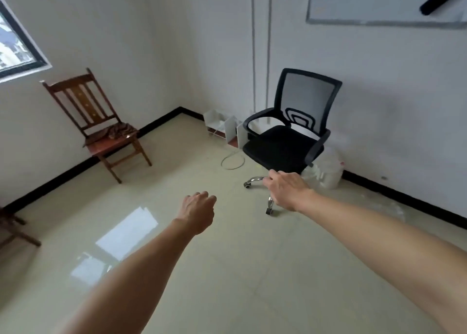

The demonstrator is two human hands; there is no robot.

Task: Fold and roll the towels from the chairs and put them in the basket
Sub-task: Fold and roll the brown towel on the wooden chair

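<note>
A brown patterned towel [118, 131] lies crumpled on the seat of a wooden chair [83, 101] by the left wall. A black mesh office chair [285, 144] stands at the right wall with nothing on its seat. My left hand [198, 212] is stretched out over the floor, fingers curled loosely, holding nothing. My right hand [286, 188] reaches forward just in front of the office chair's seat edge, fingers apart, palm down, with nothing in it. No basket is in view.
A white shelf unit [222, 125] and a looped cable [232, 160] sit in the far corner. A clear plastic container [328, 169] stands behind the office chair. Part of another wooden chair [15, 230] shows at the left edge. A whiteboard [379, 2] hangs on the right wall.
</note>
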